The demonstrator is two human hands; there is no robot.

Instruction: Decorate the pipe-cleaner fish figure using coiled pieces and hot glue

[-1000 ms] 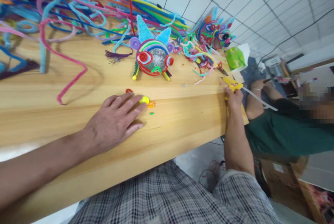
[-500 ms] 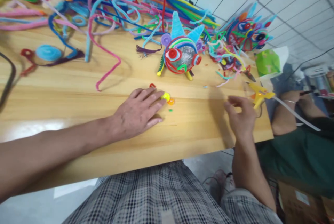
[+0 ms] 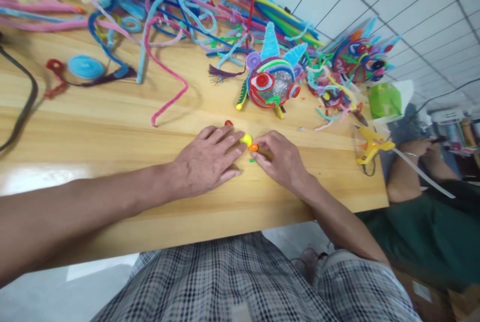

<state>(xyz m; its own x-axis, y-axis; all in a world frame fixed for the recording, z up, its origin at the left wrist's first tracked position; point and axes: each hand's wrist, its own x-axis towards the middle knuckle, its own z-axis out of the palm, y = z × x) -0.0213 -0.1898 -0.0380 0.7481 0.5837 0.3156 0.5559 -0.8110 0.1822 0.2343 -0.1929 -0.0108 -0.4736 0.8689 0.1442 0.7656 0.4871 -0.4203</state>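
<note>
On the wooden table: left hand, flat, fingers slightly spread, tips at yellow piece, apparently steadying it; right hand, fingertips pinching adjoining orange piece; glue gun, seemingly parked within reach.

The left hand partly hides a red piece.

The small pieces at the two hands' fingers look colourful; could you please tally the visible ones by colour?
Red piece: 1
Yellow piece: 1
Orange piece: 1
Green piece: 1
Total: 4
</note>
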